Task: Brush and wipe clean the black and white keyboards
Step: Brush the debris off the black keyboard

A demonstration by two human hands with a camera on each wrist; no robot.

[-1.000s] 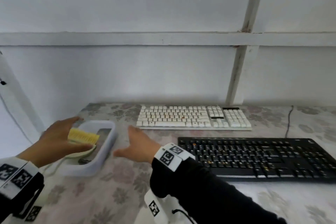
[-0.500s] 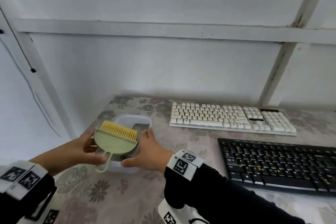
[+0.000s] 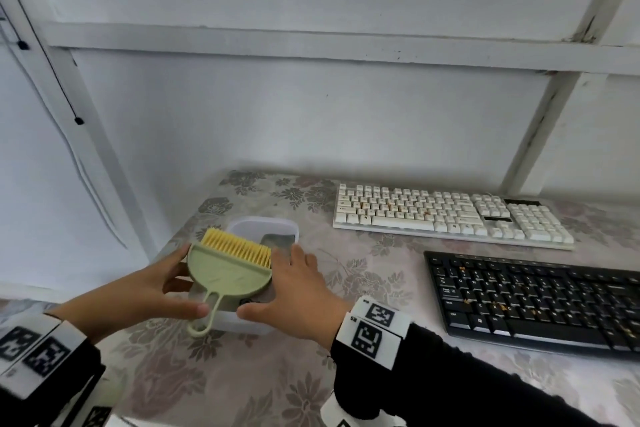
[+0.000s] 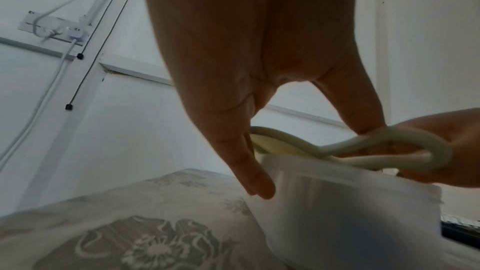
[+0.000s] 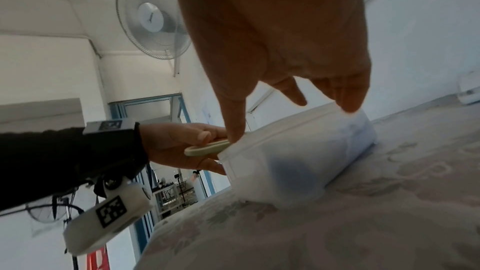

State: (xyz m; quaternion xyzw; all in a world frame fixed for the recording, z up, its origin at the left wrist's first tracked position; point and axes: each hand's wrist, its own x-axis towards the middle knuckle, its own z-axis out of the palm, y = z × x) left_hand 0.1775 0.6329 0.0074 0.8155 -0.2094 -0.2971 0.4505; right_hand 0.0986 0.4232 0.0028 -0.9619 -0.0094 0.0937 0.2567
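Note:
A green dustpan (image 3: 228, 274) with a yellow-bristled brush (image 3: 235, 246) nested in it hangs just over a white tub (image 3: 263, 224). My left hand (image 3: 152, 291) holds it, fingers at its left edge and thumb on the loop handle (image 4: 441, 151). My right hand (image 3: 298, 295) rests with straight fingers on the tub's right side and near rim (image 5: 298, 151). The white keyboard (image 3: 443, 215) lies at the back right. In front of it lies the black keyboard (image 3: 540, 298), with orange crumbs among its keys.
A grey cloth (image 3: 277, 241) lies inside the tub. The table carries a flowered cover (image 3: 277, 374) and ends just left of the tub. A white wall with beams stands close behind. Cables (image 4: 46, 93) run down the left wall.
My left hand has lifted the dustpan and brush up out of the tub. My right hand has moved in and settled on the tub's right side. My view has swung left.

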